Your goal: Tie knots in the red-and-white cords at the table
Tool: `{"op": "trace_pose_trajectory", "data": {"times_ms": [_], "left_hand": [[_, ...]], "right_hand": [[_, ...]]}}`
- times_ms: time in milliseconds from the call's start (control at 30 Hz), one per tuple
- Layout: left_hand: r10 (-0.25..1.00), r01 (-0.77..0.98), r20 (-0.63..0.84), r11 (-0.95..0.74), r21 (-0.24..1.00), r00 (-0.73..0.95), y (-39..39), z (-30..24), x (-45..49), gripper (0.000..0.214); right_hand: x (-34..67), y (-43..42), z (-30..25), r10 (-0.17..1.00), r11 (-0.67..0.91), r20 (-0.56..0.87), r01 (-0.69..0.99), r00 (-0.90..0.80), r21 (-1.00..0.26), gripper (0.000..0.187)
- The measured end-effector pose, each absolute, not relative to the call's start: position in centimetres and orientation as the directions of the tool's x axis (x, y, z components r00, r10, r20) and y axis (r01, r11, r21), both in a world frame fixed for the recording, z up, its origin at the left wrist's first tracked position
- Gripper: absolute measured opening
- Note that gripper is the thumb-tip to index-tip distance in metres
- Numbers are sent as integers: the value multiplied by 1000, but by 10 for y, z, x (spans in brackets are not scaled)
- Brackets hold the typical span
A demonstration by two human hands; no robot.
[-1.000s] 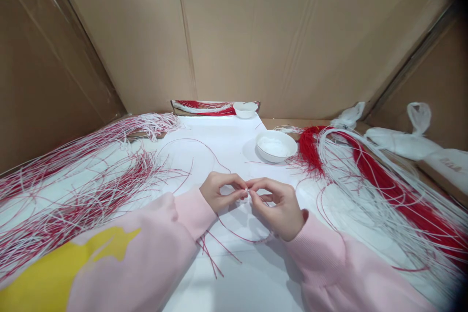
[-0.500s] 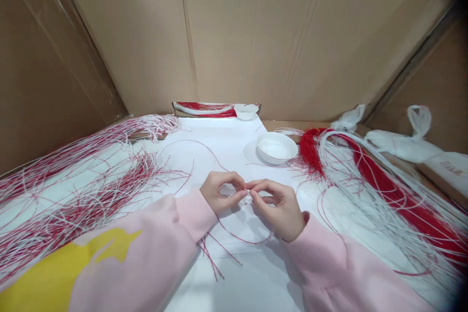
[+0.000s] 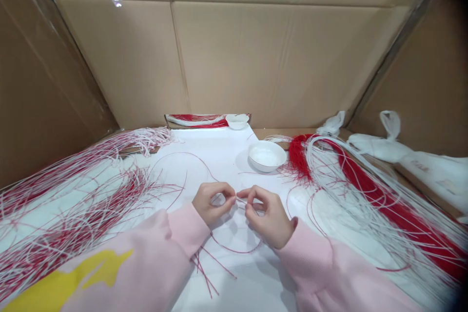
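Above the white sheet, my left hand (image 3: 214, 203) pinches a thin cord (image 3: 240, 200) between thumb and index finger. My right hand (image 3: 268, 214) is closed on the same cord, a short gap to the right, with its index finger reaching toward the left fingertips. The exact end of the cord is too small to make out. Below the hands a red cord (image 3: 237, 252) curves in a loop from the left wrist toward the right. Several loose red cord ends (image 3: 208, 273) stick out from under the left sleeve.
A white bowl (image 3: 267, 156) stands beyond the right hand. Red and white cords (image 3: 84, 219) spread on the left; a red bundle (image 3: 383, 200) and white strands lie right. Cardboard walls (image 3: 234, 58) enclose the table, with a mirror (image 3: 197, 121) at the back and plastic-wrapped packs (image 3: 380, 146) at right.
My fingertips have drawn slightly apart, and a short length of cord now shows between them. The white bit earlier at the fingertips is no longer distinct. The whole view has shifted.
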State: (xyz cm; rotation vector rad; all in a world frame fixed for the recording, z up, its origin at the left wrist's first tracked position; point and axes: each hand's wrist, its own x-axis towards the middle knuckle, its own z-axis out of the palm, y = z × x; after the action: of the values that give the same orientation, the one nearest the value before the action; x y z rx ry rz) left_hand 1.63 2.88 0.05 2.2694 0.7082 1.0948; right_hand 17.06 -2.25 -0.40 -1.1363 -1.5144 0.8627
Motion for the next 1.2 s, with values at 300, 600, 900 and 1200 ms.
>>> {"op": "trace_pose_trajectory", "data": {"times_ms": [300, 600, 900, 1200], "left_hand": [[639, 225, 526, -729, 646, 562, 30, 0, 16, 12], [600, 413, 421, -788, 456, 680, 41, -18, 15, 40], [633, 526, 425, -774, 352, 647, 41, -25, 19, 33], [727, 689, 344, -680, 250, 593, 37, -16, 23, 30]], "right_hand": [[171, -17, -6, 922, 379, 388, 229, -9, -896, 6], [208, 3, -11, 887, 410, 456, 590, -79, -695, 7], [202, -4, -12, 856, 514, 387, 647, -343, -563, 15], [197, -8, -9, 804, 593, 359, 591, -474, -547, 15]]}}
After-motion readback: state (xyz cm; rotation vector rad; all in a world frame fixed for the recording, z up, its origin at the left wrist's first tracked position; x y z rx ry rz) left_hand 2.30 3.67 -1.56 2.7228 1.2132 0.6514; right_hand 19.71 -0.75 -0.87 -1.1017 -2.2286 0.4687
